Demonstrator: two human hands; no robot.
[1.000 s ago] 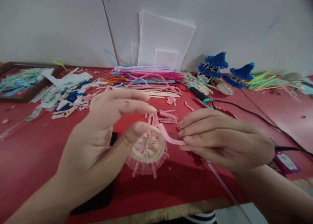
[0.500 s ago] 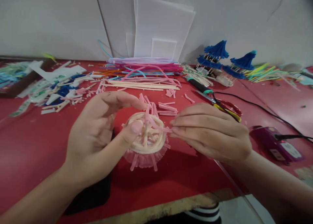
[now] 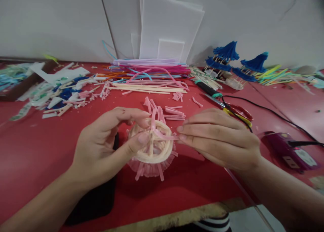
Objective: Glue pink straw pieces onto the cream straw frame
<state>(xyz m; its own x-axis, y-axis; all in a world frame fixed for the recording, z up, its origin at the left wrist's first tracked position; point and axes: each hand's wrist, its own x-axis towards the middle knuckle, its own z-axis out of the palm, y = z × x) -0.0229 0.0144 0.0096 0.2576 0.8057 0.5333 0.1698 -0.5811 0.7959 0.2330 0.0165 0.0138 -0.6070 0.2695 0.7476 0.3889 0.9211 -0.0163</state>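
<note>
A small wheel-shaped craft piece (image 3: 162,155) with a cream ring, spokes and a pink pleated skirt is held above the red table. My left hand (image 3: 101,154) grips its left side, thumb on top near the hub and index finger at the far rim. Closed fingertips of my right hand (image 3: 220,137) pinch the right end of a soft pink strip (image 3: 167,136), which runs out from the hub across the ring. Another pink piece (image 3: 153,119) stands up at the hub. Just beyond the craft piece lie short pink sticks (image 3: 175,113).
Long coloured sticks (image 3: 152,70) lie along the wall. Scraps (image 3: 65,90) are heaped at left, blue-roofed models (image 3: 225,53) stand at back right. Pliers (image 3: 240,113), a black-handled tool (image 3: 207,89) and a corded purple box (image 3: 291,154) sit at right. A black phone-like slab (image 3: 96,198) lies under my left arm.
My left index finger has come down from the upright pink piece onto the far rim. The craft piece sits slightly lower in view. My right hand still pinches the strip.
</note>
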